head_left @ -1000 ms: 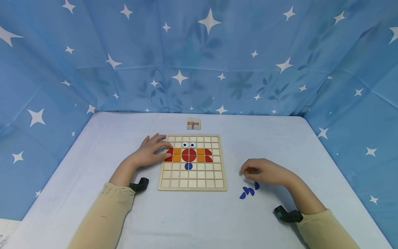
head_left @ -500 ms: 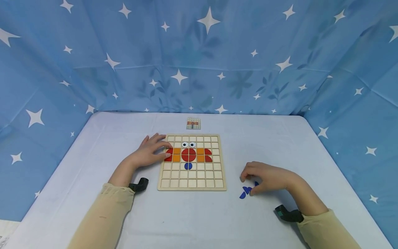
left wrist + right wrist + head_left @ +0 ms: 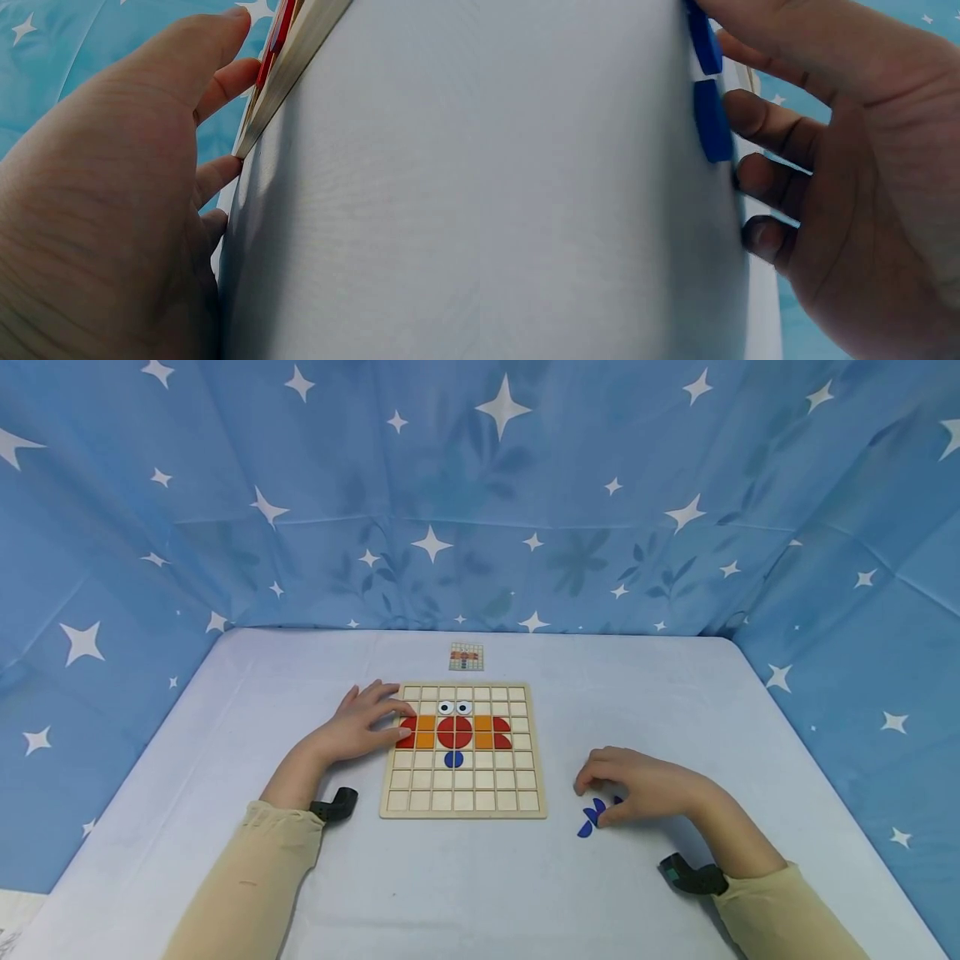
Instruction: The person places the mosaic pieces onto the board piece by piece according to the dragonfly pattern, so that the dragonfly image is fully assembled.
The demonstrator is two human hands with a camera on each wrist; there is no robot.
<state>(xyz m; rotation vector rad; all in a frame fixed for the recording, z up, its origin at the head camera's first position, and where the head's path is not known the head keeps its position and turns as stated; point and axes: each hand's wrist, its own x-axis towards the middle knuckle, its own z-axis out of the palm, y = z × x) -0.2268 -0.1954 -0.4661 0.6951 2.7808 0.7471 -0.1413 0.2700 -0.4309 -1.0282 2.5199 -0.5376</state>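
My left hand [image 3: 358, 728] rests at the left edge of a wooden grid board [image 3: 464, 802], fingers loosely spread and thumb over the red pieces [image 3: 406, 741]. In the left wrist view, fingertips meet the board's side [image 3: 296, 71]. My right hand [image 3: 649, 783] is low over the table, right of the board, its thumb touching one of several blue half-round pieces [image 3: 585, 829]. Thumb and forefinger stand apart. The right wrist view shows one blue piece [image 3: 705, 37] at the thumb and another [image 3: 712, 124] near the fingertips. The hand partly covers a piece farther right [image 3: 618, 799].
On the board lie two eye pieces [image 3: 446, 707], a red circle [image 3: 454, 732], orange squares [image 3: 425, 732], red pieces at right [image 3: 502, 732] and a blue circle [image 3: 453, 760]. A small picture card [image 3: 467, 657] lies behind it. A starry blue curtain [image 3: 480, 527] encloses the white table [image 3: 420, 885].
My right hand has come down to the blue pieces, opened its thumb and forefinger, then shifted slightly left, nudging some pieces closer together. The left hand stays on the board.
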